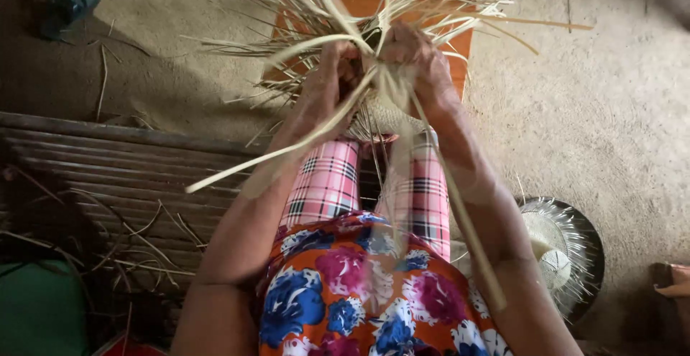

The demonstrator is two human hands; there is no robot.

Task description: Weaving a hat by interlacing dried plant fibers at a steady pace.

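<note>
Weaving goes on at arm's reach: a person sits w/ both hands up on a half-made basket of pale split-bamboo strips (388, 111), which rests past the knees, over an orange-brown board (359, 0) on the far side. Left hand (327, 75) is closed round a bundle of strips, fingers curled tight. Right hand (420, 57) is also clenched, pinching a strip or two at the centre of the weave; exactly which strip, can't tell, it's blurred. One long pale flat strip (287, 147) sweeps out near-left across the forearm, another runs down by the right arm.

To do this bit well, I'd judge: keep the left fist firm so crossed strips don't slip, feed w/ the right one strip at a time, pull snug but not so hard it cracks, and mind the loose ends whipping about.

Round about: dark slatted bamboo bench (122, 162) on the left, woven pale round piece in a dark rim (568, 248) near right, sandy concrete floor (596, 111), teal sandal (68, 3) far left.
</note>
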